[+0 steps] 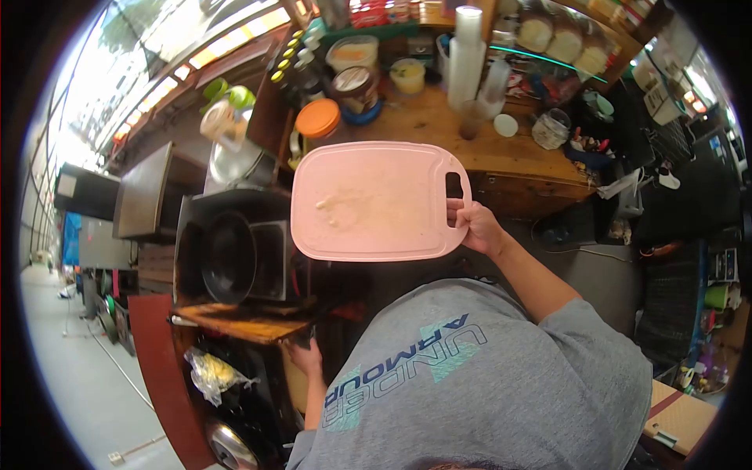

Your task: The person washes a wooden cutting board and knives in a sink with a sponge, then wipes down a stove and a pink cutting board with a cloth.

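Observation:
A pink cutting board is held up in front of me, its face towards the camera, with a wet, pale smear left of its middle. My right hand grips it by the handle slot at its right end, fingers through the opening. Low on the left, my left hand is beside the edge of a wooden shelf, its fingers curled at a small dark thing that I cannot make out. A black wok sits beyond that shelf, left of the board.
On the wooden counter behind the board stand an orange-lidded container, a brown tub and stacked clear cups. A plastic bag with yellow food lies at lower left, above a shiny metal lid. Dark bottles line the left side.

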Action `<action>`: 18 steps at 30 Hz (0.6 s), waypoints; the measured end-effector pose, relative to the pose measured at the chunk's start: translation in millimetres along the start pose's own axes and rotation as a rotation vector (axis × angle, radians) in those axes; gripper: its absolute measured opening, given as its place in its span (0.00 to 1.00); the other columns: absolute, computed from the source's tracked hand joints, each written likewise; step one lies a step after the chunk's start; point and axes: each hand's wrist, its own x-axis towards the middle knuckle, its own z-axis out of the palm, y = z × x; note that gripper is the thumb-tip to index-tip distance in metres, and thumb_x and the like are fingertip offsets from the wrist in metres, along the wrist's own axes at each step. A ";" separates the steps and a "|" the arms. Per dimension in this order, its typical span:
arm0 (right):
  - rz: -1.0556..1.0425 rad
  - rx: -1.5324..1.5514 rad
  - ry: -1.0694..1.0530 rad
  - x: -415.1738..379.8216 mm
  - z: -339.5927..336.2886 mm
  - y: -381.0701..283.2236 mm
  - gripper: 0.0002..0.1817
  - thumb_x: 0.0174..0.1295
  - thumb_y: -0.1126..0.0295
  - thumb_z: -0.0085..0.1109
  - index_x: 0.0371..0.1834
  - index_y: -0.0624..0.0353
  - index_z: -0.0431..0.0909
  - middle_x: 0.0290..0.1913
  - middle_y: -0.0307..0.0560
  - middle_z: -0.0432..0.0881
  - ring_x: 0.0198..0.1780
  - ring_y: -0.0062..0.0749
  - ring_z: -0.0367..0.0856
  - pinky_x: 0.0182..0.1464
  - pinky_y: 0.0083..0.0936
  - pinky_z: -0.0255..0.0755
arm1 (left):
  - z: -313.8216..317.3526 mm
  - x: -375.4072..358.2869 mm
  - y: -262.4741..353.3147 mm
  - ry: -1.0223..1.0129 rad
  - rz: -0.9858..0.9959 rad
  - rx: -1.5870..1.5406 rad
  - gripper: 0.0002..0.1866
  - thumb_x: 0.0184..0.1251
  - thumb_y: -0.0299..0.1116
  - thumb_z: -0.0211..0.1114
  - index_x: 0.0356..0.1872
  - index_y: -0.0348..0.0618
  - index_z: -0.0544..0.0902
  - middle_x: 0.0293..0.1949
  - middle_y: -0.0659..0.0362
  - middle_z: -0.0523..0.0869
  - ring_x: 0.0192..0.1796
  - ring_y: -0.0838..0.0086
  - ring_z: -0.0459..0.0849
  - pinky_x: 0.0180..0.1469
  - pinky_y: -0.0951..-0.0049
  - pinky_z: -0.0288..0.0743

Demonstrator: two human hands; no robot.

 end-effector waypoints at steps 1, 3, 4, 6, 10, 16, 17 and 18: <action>-0.024 0.000 0.037 -11.8 -18.6 -16.2 0.36 0.44 0.85 0.40 0.64 0.77 0.68 0.57 0.61 0.79 0.57 0.42 0.81 0.62 0.36 0.76 | -4.8 -12.4 10.8 0.059 -0.004 -0.031 0.36 0.56 0.40 0.70 0.64 0.32 0.70 0.67 0.35 0.70 0.68 0.42 0.69 0.69 0.51 0.64; -0.062 -0.001 0.113 -37.9 -60.6 -48.7 0.34 0.44 0.85 0.41 0.62 0.77 0.70 0.54 0.59 0.81 0.54 0.40 0.82 0.60 0.34 0.77 | 3.2 -40.5 25.2 0.133 0.099 0.002 0.32 0.56 0.39 0.70 0.60 0.33 0.74 0.64 0.36 0.74 0.65 0.42 0.73 0.67 0.54 0.67; -0.085 -0.005 0.152 -51.0 -86.8 -62.2 0.34 0.44 0.85 0.41 0.62 0.77 0.70 0.53 0.58 0.82 0.52 0.39 0.84 0.57 0.34 0.80 | 9.8 -53.3 33.0 0.208 0.181 0.026 0.27 0.56 0.38 0.69 0.56 0.33 0.78 0.60 0.36 0.78 0.61 0.42 0.76 0.64 0.56 0.70; -0.153 -0.017 0.242 -79.8 -124.7 -88.8 0.34 0.43 0.84 0.41 0.62 0.77 0.71 0.53 0.59 0.82 0.51 0.39 0.84 0.55 0.33 0.80 | 28.9 -71.5 53.0 0.139 0.283 0.009 0.25 0.56 0.38 0.69 0.54 0.35 0.79 0.58 0.38 0.80 0.60 0.44 0.78 0.62 0.56 0.72; -0.256 -0.112 0.456 -142.2 -194.3 -119.0 0.36 0.41 0.84 0.41 0.61 0.76 0.71 0.52 0.57 0.83 0.49 0.37 0.85 0.53 0.27 0.80 | 74.9 -64.9 107.7 -0.077 0.745 -0.065 0.18 0.57 0.37 0.68 0.49 0.44 0.84 0.47 0.50 0.87 0.48 0.53 0.85 0.51 0.56 0.78; -0.387 -0.079 0.545 -217.7 -242.2 -121.7 0.37 0.39 0.83 0.42 0.62 0.75 0.71 0.54 0.58 0.82 0.53 0.38 0.83 0.58 0.26 0.77 | 52.9 0.5 312.8 -0.382 0.684 -0.150 0.15 0.62 0.36 0.65 0.49 0.45 0.85 0.48 0.49 0.87 0.50 0.53 0.86 0.52 0.57 0.80; -0.426 -0.031 0.583 -226.4 -243.9 -119.0 0.37 0.39 0.83 0.42 0.62 0.75 0.71 0.55 0.58 0.82 0.54 0.40 0.82 0.59 0.29 0.76 | 60.9 20.7 328.6 -0.405 0.708 -0.161 0.15 0.63 0.36 0.65 0.50 0.45 0.85 0.49 0.49 0.87 0.52 0.53 0.85 0.54 0.58 0.80; -0.467 0.017 0.621 -233.8 -244.6 -116.7 0.37 0.39 0.82 0.42 0.62 0.75 0.71 0.55 0.58 0.82 0.56 0.41 0.82 0.60 0.31 0.76 | 61.3 36.6 348.0 -0.435 0.683 -0.127 0.15 0.64 0.36 0.64 0.50 0.45 0.85 0.48 0.49 0.87 0.51 0.53 0.85 0.54 0.57 0.80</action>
